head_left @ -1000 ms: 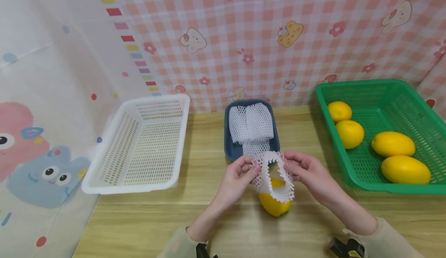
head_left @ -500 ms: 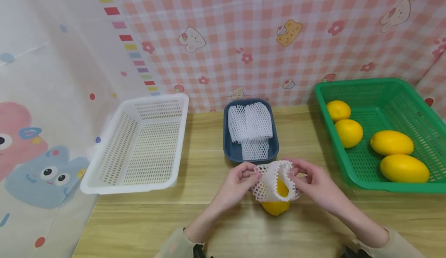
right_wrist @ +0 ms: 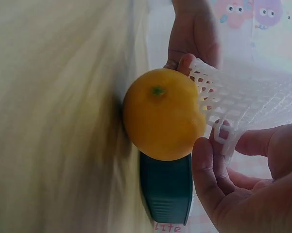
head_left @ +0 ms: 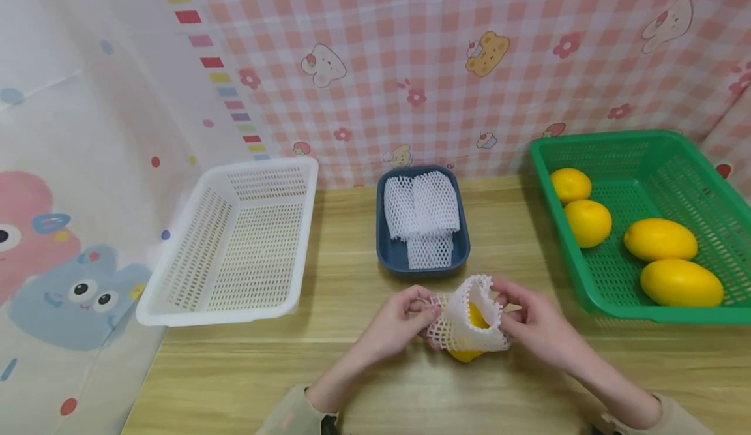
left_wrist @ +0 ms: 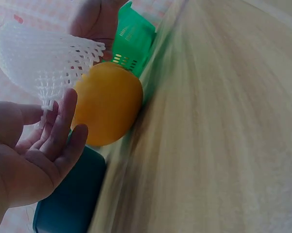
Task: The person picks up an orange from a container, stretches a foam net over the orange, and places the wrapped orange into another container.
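We see both hands at work on one white net sleeve. Left hand (head_left: 397, 327): thumb and fingers nearly closed, pinching the near side of the net (head_left: 456, 325); the remaining fingers loosely bent. Right hand (head_left: 536, 327): a like pinch on the opposite side, so the sleeve's upper mouth gapes between them. Directly below the net, between the hands, a round orange fruit (right_wrist: 160, 116) rests on the wooden surface (head_left: 352, 246), green stem mark facing the right hand. Net's lower edge is at the fruit's upper part; we cannot quite tell how far over it sits. Ahead of the left hand, a dark blue tray (head_left: 396, 252) bears more white nets (head_left: 437, 200). Farther out to that hand's left, a white basket (head_left: 258, 246). Right of the right hand, a green basket (head_left: 616, 210) with four yellow fruits (head_left: 661, 239).
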The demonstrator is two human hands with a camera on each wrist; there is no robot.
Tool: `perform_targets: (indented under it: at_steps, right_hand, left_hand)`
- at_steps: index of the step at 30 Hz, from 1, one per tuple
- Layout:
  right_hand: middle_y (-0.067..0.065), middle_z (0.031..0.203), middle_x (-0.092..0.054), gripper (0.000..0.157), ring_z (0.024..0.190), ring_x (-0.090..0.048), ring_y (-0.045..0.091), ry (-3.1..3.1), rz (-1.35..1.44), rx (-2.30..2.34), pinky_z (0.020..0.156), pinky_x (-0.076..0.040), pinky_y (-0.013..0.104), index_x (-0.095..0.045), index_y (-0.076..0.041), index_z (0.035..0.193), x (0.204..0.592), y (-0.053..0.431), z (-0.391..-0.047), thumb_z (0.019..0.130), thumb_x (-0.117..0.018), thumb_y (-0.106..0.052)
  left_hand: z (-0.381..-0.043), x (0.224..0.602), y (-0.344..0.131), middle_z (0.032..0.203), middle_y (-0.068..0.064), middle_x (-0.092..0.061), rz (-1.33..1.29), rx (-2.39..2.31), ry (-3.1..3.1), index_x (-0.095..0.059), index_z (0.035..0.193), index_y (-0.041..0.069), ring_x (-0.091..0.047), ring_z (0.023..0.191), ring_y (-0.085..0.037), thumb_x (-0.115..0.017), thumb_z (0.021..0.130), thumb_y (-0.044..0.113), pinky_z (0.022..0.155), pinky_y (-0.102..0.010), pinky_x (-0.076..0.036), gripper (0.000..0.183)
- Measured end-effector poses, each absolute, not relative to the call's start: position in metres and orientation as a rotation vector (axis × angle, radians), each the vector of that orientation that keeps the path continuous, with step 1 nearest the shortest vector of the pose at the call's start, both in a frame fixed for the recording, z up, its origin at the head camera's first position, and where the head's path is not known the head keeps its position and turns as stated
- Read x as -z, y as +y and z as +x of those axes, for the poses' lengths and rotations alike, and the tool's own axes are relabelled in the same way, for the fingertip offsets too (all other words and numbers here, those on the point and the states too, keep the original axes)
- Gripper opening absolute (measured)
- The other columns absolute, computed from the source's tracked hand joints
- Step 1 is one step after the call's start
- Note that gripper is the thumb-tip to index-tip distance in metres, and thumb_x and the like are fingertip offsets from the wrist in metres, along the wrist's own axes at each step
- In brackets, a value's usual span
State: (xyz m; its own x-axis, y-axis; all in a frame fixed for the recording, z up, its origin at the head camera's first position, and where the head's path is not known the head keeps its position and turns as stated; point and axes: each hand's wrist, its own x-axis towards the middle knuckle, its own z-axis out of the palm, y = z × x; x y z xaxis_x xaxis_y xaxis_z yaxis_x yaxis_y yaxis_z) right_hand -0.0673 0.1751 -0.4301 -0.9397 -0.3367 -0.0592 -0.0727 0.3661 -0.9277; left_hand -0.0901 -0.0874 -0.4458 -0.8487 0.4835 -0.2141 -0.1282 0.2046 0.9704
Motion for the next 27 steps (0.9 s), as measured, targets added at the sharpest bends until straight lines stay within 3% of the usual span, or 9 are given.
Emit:
perform_targets:
  at_steps: [9,16,22,27]
  right_hand:
    - [0.020,0.110,-0.067,0.061,0.078,-0.066,-0.004,2.351,-0.324,1.592,0.060,-0.057,0.021,-0.039,0.025,0.145,0.435,0.176,-0.061,0.091,-0.059,0.006]
    - [0.016,0.109,-0.067,0.052,0.064,-0.053,-0.003,2.490,-0.308,1.523,0.051,-0.048,0.021,-0.049,0.019,0.142,0.444,0.173,-0.060,0.092,-0.061,0.008]
    - [0.015,0.108,-0.070,0.051,0.068,-0.052,-0.005,2.663,-0.299,1.369,0.055,-0.049,0.020,-0.054,0.013,0.142,0.448,0.173,-0.061,0.093,-0.065,0.004]
    - [0.010,0.102,-0.074,0.049,0.072,-0.057,-0.001,2.890,-0.433,1.186,0.062,-0.054,0.023,-0.064,0.006,0.132,0.452,0.172,-0.059,0.085,-0.073,0.005]
  left_hand:
    - [-0.085,0.446,-0.090,0.096,-0.029,-0.076,0.323,-1.643,1.991,-0.062,0.120,0.000,-0.074,0.064,-0.015,-0.065,0.104,0.018,0.061,-0.023,-0.051,0.024]
    - [-0.085,0.452,-0.089,0.090,-0.021,-0.076,0.345,-1.570,2.122,-0.065,0.118,0.003,-0.067,0.063,-0.011,-0.066,0.103,0.017,0.054,-0.020,-0.049,0.020]
    - [-0.086,0.456,-0.087,0.086,-0.010,-0.073,0.409,-1.479,2.314,-0.069,0.117,0.005,-0.061,0.066,-0.005,-0.067,0.102,0.018,0.060,-0.015,-0.052,0.020]
    - [-0.085,0.457,-0.086,0.101,-0.009,-0.076,0.539,-1.372,2.506,-0.064,0.129,0.007,-0.065,0.075,-0.004,-0.069,0.101,0.017,0.068,-0.016,-0.054,0.031]
